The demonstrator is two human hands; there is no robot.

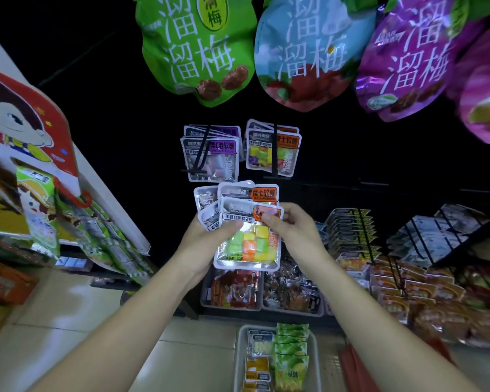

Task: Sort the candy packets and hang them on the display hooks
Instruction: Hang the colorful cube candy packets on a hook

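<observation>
The left hand (207,239) grips a fanned bunch of candy packets (210,199), its thumb lying across the front one. That front packet (248,247) is clear, full of green, yellow and orange cubes, with an orange label at its top corner. The right hand (292,224) pinches it at that corner between thumb and fingers.

The bunch is held just below the row of orange-label packets (272,154) already hanging on a black hook (275,137), apart from them. Just to the left of that hanging row, a second hook carries purple-label packets (210,157). High above the row hang large green (195,46), blue (309,52) and purple bags (408,58). Far below it, on the tiled floor, a pale basket (238,360) holds more packets, some green and some yellow.
</observation>
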